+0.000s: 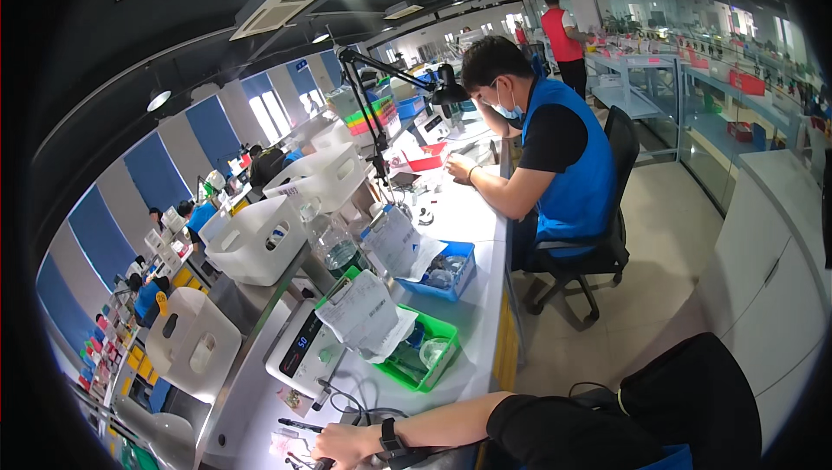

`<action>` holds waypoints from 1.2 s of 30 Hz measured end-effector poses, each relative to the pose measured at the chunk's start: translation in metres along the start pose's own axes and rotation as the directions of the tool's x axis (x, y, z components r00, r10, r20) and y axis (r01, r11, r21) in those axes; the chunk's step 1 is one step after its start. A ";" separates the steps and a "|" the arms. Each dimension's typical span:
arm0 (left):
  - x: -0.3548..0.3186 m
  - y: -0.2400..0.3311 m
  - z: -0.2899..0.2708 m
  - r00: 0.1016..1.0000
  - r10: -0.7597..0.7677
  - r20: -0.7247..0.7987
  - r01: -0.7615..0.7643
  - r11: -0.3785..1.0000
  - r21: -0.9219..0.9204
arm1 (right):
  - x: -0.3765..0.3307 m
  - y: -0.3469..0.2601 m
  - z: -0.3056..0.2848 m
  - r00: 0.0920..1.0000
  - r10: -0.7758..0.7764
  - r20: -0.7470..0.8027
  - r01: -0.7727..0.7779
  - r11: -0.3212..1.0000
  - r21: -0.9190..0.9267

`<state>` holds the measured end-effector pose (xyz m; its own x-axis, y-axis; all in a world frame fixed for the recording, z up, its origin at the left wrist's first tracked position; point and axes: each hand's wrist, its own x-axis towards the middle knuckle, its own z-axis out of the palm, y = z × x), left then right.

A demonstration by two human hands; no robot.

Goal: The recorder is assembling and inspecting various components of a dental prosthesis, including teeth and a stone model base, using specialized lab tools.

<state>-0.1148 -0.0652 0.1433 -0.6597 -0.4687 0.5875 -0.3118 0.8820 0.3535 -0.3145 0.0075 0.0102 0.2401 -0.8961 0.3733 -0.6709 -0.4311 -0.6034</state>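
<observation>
My right hand (342, 446) lies low on the white bench (472, 318), its forearm coming in from the right with a black strap on the wrist. Its fingers are bent and closed over a small dark thing at the lower edge, too cut off to name. Just beyond the fingers lies a black pen-shaped tool (301, 425), beside some crumpled pinkish material (283, 445). A white control box (303, 350) with a lit display and a cable stands past the hand. My left hand is out of view.
A green tray (446, 366) with plastic bags and a clipboard (364, 312) stands on the bench, a blue tray (464, 283) behind it. White bins (253, 249) line the raised shelf at left. Farther along, a masked co-worker in a blue vest (568, 153) sits under a black lamp (448, 87).
</observation>
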 end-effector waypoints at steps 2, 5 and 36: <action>-0.005 0.002 0.002 1.000 -0.022 0.016 0.022 1.000 0.010 | -0.003 0.008 0.007 0.998 -0.042 -0.036 0.037 0.993 -0.111; -0.015 0.000 0.001 0.997 -0.067 0.032 0.066 0.997 0.030 | -0.007 -0.001 0.002 0.992 -0.118 -0.053 0.109 0.981 -0.160; -0.190 -0.037 -0.024 0.696 -0.685 0.213 0.625 0.725 0.288 | 0.018 0.017 0.013 0.984 -0.177 -0.010 0.176 0.982 -0.061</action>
<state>0.0382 -0.0101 0.0358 -0.3912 -0.9202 0.0121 -0.8358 0.3607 0.4140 -0.3129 -0.0177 -0.0023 0.3478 -0.8045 0.4814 -0.6598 -0.5748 -0.4839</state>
